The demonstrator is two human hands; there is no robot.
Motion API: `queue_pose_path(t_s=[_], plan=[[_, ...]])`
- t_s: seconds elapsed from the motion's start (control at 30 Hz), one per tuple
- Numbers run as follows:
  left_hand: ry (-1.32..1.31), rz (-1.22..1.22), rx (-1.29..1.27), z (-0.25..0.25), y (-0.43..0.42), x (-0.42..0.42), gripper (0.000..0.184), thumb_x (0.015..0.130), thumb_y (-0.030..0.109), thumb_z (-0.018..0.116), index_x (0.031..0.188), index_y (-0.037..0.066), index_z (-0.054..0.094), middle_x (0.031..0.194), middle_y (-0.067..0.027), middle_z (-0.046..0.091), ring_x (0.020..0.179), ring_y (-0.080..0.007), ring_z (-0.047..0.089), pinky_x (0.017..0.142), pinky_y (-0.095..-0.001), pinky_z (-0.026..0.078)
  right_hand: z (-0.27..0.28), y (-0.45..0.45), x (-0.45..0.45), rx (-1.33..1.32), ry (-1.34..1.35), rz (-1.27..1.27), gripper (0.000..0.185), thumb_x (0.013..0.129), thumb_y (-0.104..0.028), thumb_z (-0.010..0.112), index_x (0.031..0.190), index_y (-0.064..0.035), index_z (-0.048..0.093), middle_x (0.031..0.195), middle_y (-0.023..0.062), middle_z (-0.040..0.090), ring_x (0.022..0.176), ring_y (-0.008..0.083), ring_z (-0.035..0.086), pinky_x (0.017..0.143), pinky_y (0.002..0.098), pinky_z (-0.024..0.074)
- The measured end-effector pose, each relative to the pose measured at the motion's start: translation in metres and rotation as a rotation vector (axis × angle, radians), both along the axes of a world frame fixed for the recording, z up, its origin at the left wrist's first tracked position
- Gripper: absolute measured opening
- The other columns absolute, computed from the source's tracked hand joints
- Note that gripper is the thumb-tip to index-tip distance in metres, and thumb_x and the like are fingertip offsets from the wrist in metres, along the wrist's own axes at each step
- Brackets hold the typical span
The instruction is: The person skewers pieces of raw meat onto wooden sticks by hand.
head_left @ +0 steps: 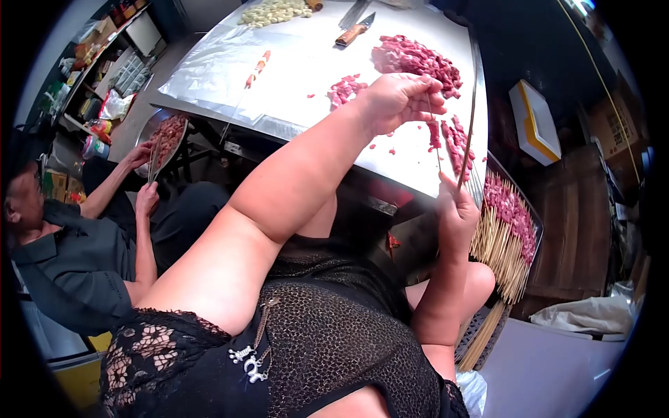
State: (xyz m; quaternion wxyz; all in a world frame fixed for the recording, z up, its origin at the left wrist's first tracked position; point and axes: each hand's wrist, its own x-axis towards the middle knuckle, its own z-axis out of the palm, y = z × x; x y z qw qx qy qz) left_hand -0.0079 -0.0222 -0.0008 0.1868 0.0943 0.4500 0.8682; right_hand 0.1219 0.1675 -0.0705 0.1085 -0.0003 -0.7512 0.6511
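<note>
Meat (435, 136) in small red pieces sits partway along a thin skewer (439, 160), which stands lengthwise between the person's two hands above the near right part of the white desk (306, 63). The left hand (404, 102) has its thumb and forefinger pinched together at the far end of the skewer, the other fingers loosely curled and a little apart. The right hand (457, 212) is closed, its thumb and fingers gripping the near end. A longer, darker stick (472, 111) rises from that same hand along the desk's right edge; it may be another skewer, but its make is hard to tell here. Just beside the threaded pieces lies a row of cut meat (458, 148), with a large heap (421, 61) beyond the left hand and a smaller heap (346, 89) to its left. A wooden-handled knife (354, 32) lies farther back, and a loaded skewer (258, 68) rests near the plastic sheet (209, 66). Right of the desk, a tray (538, 230) holds many loaded skewers (509, 223), their bare ends toward the person. At left, a co-worker (77, 258) handles sticks over a bowl (144, 132) of meat.
</note>
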Motion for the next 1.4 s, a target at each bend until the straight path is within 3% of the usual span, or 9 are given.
queue_pose_path(t_s=[0.33, 0.43, 0.6, 0.67, 0.83, 0.97, 1.07, 1.2, 1.4], plan=[[0.102, -0.123, -0.236, 0.004, 0.014, 0.011, 0.030, 0.095, 0.024, 0.049, 0.114, 0.001, 0.057, 0.107, -0.0124, 0.064, 0.103, -0.0209, 0.059, 0.084, -0.0370, 0.049, 0.009, -0.018, -0.006, -0.363, -0.050, 0.016, 0.025, 0.092, -0.008, 0.053, 0.115, 0.0015, 0.058, 0.060, -0.0075, 0.043, 0.045, -0.0001, 0.033, 0.041, 0.0151, 0.0243], [0.150, 0.187, -0.369, 0.003, -0.006, -0.002, 0.037, 0.096, 0.032, 0.046, 0.119, 0.004, 0.054, 0.111, -0.0117, 0.061, 0.114, -0.0254, 0.051, 0.096, -0.0416, 0.040, 0.007, -0.013, -0.008, -0.374, -0.025, -0.011, 0.025, 0.092, -0.008, 0.053, 0.114, 0.0017, 0.058, 0.059, -0.0073, 0.043, 0.046, -0.0001, 0.033, 0.040, 0.0153, 0.0243], [0.296, 0.601, -0.635, -0.035, -0.057, -0.064, 0.028, 0.090, 0.025, 0.058, 0.108, 0.004, 0.062, 0.089, -0.0040, 0.066, 0.080, -0.0099, 0.060, 0.073, -0.0266, 0.046, 0.009, -0.007, -0.007, -0.395, -0.015, -0.006, 0.023, 0.092, -0.008, 0.053, 0.113, 0.0011, 0.059, 0.059, -0.0064, 0.044, 0.046, 0.0000, 0.034, 0.040, 0.0153, 0.0247], [0.413, 0.623, -1.164, -0.043, -0.064, -0.074, 0.022, 0.085, 0.019, 0.059, 0.098, 0.005, 0.068, 0.085, -0.0081, 0.069, 0.073, -0.0148, 0.064, 0.068, -0.0288, 0.049, 0.006, -0.006, -0.006, -0.389, -0.020, -0.017, 0.023, 0.092, -0.008, 0.053, 0.113, 0.0010, 0.059, 0.059, -0.0064, 0.044, 0.046, 0.0001, 0.034, 0.040, 0.0152, 0.0247], [0.584, 0.243, -1.329, -0.027, -0.036, -0.068, 0.025, 0.077, 0.023, 0.067, 0.095, 0.006, 0.070, 0.087, -0.0111, 0.069, 0.079, -0.0168, 0.064, 0.075, -0.0286, 0.048, 0.003, -0.001, -0.006, -0.375, -0.028, -0.010, 0.023, 0.092, -0.008, 0.053, 0.113, 0.0007, 0.059, 0.059, -0.0064, 0.044, 0.045, 0.0003, 0.035, 0.040, 0.0151, 0.0247], [0.736, -0.008, -1.949, -0.016, -0.005, -0.042, 0.018, 0.075, 0.020, 0.061, 0.083, 0.007, 0.070, 0.079, -0.0160, 0.066, 0.078, -0.0265, 0.064, 0.074, -0.0357, 0.049, -0.001, -0.002, -0.006, -0.375, -0.055, -0.008, 0.023, 0.092, -0.008, 0.053, 0.113, 0.0013, 0.059, 0.060, -0.0070, 0.044, 0.047, 0.0001, 0.036, 0.042, 0.0148, 0.0256], [0.657, -0.002, -1.766, -0.013, -0.012, -0.042, 0.020, 0.075, 0.020, 0.062, 0.084, 0.005, 0.070, 0.084, -0.0126, 0.068, 0.078, -0.0228, 0.065, 0.073, -0.0349, 0.050, -0.003, -0.003, -0.006, -0.362, -0.049, 0.011, 0.023, 0.092, -0.007, 0.053, 0.113, 0.0018, 0.059, 0.061, -0.0078, 0.044, 0.049, -0.0003, 0.036, 0.044, 0.0148, 0.0264], [0.125, 0.248, -0.570, -0.019, -0.019, -0.032, 0.023, 0.082, 0.018, 0.057, 0.099, 0.006, 0.064, 0.092, -0.0085, 0.068, 0.082, -0.0159, 0.066, 0.073, -0.0277, 0.048, -0.004, -0.005, -0.003, -0.349, -0.118, 0.026, 0.024, 0.092, -0.006, 0.052, 0.113, 0.0023, 0.059, 0.063, -0.0083, 0.044, 0.051, -0.0002, 0.035, 0.046, 0.0150, 0.0271], [0.014, 0.152, -0.206, -0.009, -0.007, -0.016, 0.021, 0.095, 0.018, 0.043, 0.097, 0.001, 0.057, 0.099, -0.0205, 0.065, 0.089, -0.0243, 0.066, 0.084, -0.0357, 0.054, 0.001, -0.012, 0.001, -0.124, -0.089, 0.038, 0.024, 0.091, -0.008, 0.053, 0.112, 0.0006, 0.061, 0.070, -0.0095, 0.049, 0.059, -0.0014, 0.041, 0.053, 0.0137, 0.0308]])
